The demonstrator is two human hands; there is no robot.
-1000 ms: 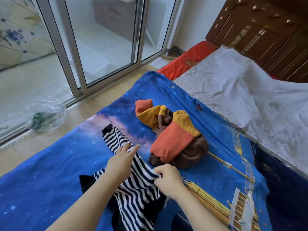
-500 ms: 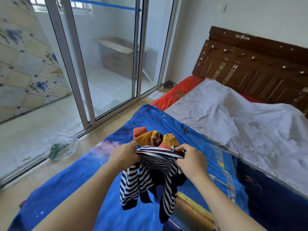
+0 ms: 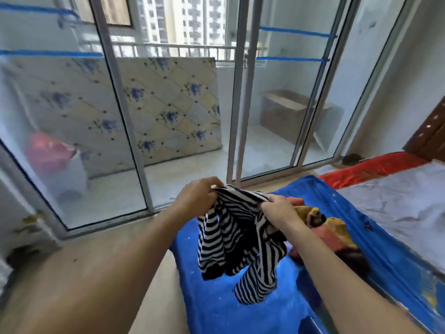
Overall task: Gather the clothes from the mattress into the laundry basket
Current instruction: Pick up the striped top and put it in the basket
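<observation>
Gripping the striped shirt [image 3: 240, 239] by its top edge in left hand [image 3: 196, 196] and right hand [image 3: 279, 212], hanging lengthwise below both; basket not showing.

Two bare forearms enter from the lower edge of the frame, with no sleeves, watch or rings visible. The left hand [image 3: 196, 198] and right hand [image 3: 279, 210] are ungloved.

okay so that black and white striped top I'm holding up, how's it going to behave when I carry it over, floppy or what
Likely very floppy: the striped top, pinched by the left hand and right hand, sags between them, with a sleeve dangling toward the blue sheet. It probably weighs little. The trailing ends may drag, so bunching it would help.
</observation>
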